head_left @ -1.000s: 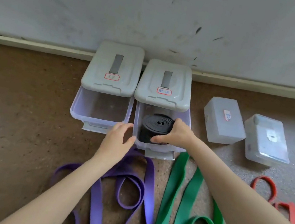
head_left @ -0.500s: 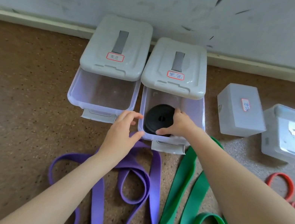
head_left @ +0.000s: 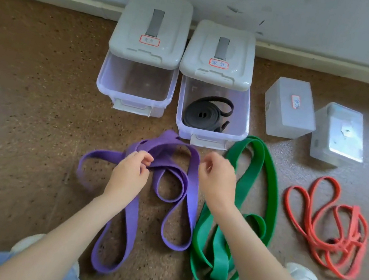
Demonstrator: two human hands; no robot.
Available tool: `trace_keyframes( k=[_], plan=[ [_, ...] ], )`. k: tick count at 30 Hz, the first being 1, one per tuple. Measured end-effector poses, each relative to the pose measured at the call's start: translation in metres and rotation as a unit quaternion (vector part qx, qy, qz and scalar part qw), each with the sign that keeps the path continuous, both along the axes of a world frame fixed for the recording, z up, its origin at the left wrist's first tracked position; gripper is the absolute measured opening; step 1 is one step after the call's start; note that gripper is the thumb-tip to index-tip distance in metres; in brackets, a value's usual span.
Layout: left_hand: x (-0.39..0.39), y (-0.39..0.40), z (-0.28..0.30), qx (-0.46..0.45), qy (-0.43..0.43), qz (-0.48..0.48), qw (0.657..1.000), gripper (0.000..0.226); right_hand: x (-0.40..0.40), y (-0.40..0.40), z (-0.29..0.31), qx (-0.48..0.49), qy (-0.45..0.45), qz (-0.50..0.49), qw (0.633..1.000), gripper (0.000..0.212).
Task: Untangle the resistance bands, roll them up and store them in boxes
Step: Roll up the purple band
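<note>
A person's left hand pinches the tangled purple band on the floor below the boxes; the right hand hovers beside it, fingers loosely curled, holding nothing. Working the crossed loops apart before any rolling looks wisest, with the free hand drawing out slack. Counted: four bands, with the black band boxed, the green band and red band waiting; four boxes, two big, two small.

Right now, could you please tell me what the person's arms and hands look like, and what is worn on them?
Both forearms are bare up to the frame edge: no sleeves show. The left hand and right hand wear no gloves, and no rings, watch or bracelets are visible. Fingernails look short and unpainted.
</note>
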State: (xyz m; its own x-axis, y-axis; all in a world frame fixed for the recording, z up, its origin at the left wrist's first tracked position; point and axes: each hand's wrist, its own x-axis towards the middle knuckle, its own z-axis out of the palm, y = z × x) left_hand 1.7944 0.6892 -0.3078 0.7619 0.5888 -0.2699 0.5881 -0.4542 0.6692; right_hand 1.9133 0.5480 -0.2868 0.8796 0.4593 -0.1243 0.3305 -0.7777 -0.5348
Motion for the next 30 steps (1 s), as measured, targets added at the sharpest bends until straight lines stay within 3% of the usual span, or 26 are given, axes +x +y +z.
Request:
trace_keyframes(
  k=[2,5,9,12,17,20,22,26,28,30],
  plan=[
    [-0.017,-0.007,-0.005,0.008,0.03,-0.036,0.999,0.026,-0.039,-0.015,-0.02,-0.141,0.073,0.101,0.982,0.021],
    [-0.031,-0.012,-0.007,0.014,0.044,-0.053,0.998,0.025,-0.081,-0.034,-0.043,-0.317,0.091,0.246,0.911,0.048],
    [-0.032,-0.013,0.003,0.016,0.036,-0.08,0.996,0.026,-0.1,-0.041,-0.048,-0.364,0.019,0.347,0.864,0.034],
    [-0.021,-0.007,0.024,-0.008,0.031,-0.135,0.99,0.035,-0.083,-0.029,-0.021,-0.314,0.046,0.335,0.887,0.032],
    [-0.002,-0.013,0.083,-0.054,0.08,-0.283,0.954,0.088,-0.021,-0.004,0.082,-0.167,0.096,0.132,0.972,0.025],
    [0.004,-0.021,0.127,-0.052,0.017,-0.286,0.957,0.103,-0.006,-0.007,0.154,-0.067,0.074,0.098,0.99,0.022],
    [0.007,-0.029,0.162,-0.053,-0.071,-0.255,0.963,0.099,-0.012,-0.01,0.203,0.024,0.086,0.102,0.991,0.024],
    [0.004,-0.046,0.229,-0.054,-0.253,-0.161,0.952,0.053,-0.033,-0.021,0.293,0.187,0.107,0.142,0.966,0.022],
    [-0.003,-0.049,0.258,-0.045,-0.287,-0.149,0.945,0.038,-0.041,-0.034,0.325,0.254,0.1,0.141,0.952,0.027],
    [-0.01,-0.051,0.283,-0.045,-0.288,-0.17,0.942,0.041,-0.048,-0.047,0.346,0.302,0.099,0.134,0.939,0.026]
  ],
)
